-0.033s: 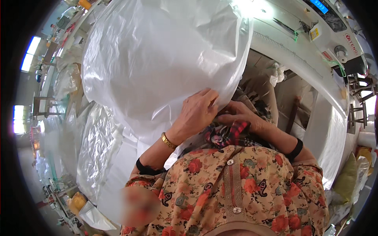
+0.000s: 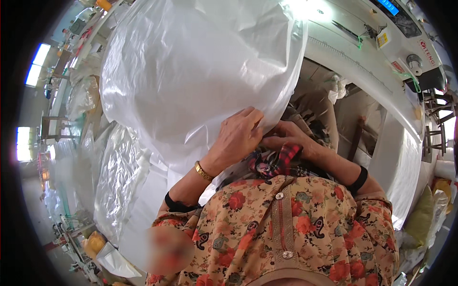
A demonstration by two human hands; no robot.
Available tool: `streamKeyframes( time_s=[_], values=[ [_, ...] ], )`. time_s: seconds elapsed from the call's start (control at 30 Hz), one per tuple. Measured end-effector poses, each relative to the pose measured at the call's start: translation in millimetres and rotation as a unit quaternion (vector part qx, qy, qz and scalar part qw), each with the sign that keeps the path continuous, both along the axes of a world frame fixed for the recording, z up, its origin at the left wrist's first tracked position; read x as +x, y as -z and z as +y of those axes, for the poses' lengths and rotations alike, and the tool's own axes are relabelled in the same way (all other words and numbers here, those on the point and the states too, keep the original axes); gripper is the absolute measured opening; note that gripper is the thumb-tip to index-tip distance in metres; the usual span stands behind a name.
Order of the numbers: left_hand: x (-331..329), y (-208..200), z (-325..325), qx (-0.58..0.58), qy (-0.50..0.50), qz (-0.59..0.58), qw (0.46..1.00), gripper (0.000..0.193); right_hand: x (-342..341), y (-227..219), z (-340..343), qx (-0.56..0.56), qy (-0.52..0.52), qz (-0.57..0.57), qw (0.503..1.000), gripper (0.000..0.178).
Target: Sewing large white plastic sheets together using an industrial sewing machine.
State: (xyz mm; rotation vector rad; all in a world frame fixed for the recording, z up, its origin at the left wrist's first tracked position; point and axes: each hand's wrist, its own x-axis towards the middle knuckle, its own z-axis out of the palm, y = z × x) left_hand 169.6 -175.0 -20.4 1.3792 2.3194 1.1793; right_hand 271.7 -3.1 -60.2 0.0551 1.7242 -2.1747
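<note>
A large sheet of white, shiny plastic [image 2: 191, 71] lies bunched over the work table and hangs down toward my lap. My left hand [image 2: 237, 138] is closed on its near edge, with a gold watch at the wrist. Close beside it, my right hand [image 2: 292, 137] has its fingers curled at the same edge. The two hands almost meet, and the right fingertips are partly hidden by the left hand and the plastic. Just below the hands is a red and black checked cloth [image 2: 288, 159].
To the right stands a white sewing machine [image 2: 405, 57] with a lit blue display on its long table [image 2: 343, 57]. More clear plastic [image 2: 119, 181] is heaped on the left. A green-yellow cushion-like bundle [image 2: 420, 221] and dark stools [image 2: 434, 119] are at the far right.
</note>
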Motion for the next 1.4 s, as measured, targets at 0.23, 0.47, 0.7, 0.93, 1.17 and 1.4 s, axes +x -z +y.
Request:
streamKeyframes(
  time_s=[0.23, 0.47, 0.7, 0.93, 1.17, 1.4],
  values=[
    [6, -9, -31, -0.036, -0.042, 0.07, 0.996, 0.013, -2, -7, -3, 0.058, 0.014, -0.021, 0.998, 0.033],
    [-11, -25, -46, -0.051, -0.111, -0.095, 0.988, 0.011, 19, -25, 6, 0.043, 0.07, -0.038, 0.996, 0.033],
    [-20, -39, -46, 0.018, -0.106, -0.073, 0.992, 0.009, 15, -66, 1, 0.306, 0.256, 0.073, 0.914, 0.019],
    [-28, -59, -50, 0.013, -0.085, -0.018, 0.996, 0.005, 8, -47, -24, 0.578, 0.012, 0.422, 0.698, 0.026],
    [-27, -66, -48, 0.005, -0.084, 0.012, 0.996, 0.005, -24, -28, -49, 0.704, -0.172, 0.339, 0.6, 0.037],
    [-26, -62, -50, -0.007, -0.072, 0.016, 0.997, 0.006, -4, -50, -46, 0.602, -0.14, 0.45, 0.645, 0.025]
  ],
)
